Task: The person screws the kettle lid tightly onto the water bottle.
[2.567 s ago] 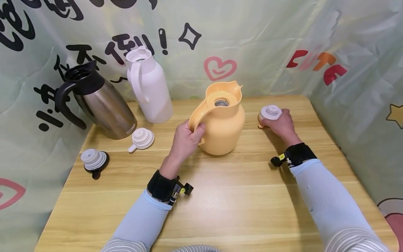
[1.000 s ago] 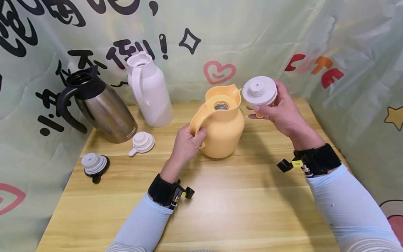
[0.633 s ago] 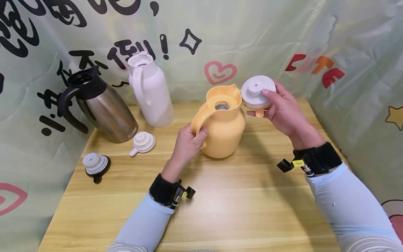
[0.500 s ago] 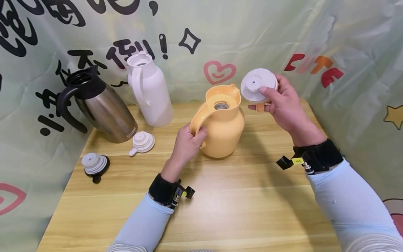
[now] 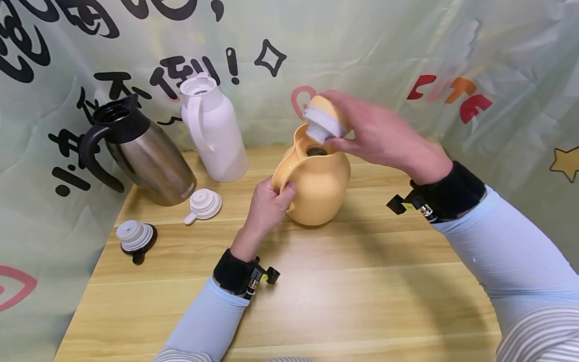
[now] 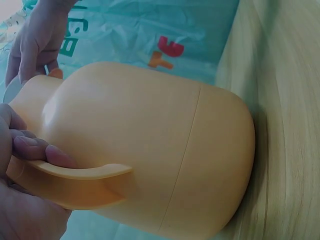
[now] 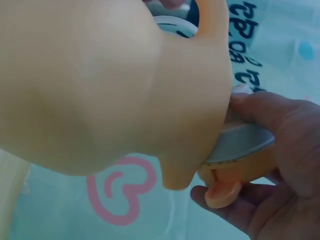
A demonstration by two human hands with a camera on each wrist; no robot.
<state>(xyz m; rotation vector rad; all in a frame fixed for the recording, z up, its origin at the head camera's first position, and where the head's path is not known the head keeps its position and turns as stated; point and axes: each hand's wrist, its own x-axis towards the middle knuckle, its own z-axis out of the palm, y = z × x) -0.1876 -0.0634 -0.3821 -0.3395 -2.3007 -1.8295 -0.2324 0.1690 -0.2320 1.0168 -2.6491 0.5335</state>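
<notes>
Tabletop: pale wood-grain, plank-patterned, backed at left, far side and right by a creased pale-green sheet. Printed on sheet: black Chinese characters at far left, one line closing with an exclamation mark; coloured word "CUTE" at far right; pink heart, partly hidden; yellow star at right. Label: small, white, low on the steel jug, unreadable. Orange jug: upright, mid-tabletop, handle gripped by left hand. Orange stopper: pinched in right hand, tilted over the orange jug's mouth; contact with the rim cannot be told. White jug: far left, just right of the steel jug. White stopper and black stopper: on tabletop at left, nearer than both jugs.
</notes>
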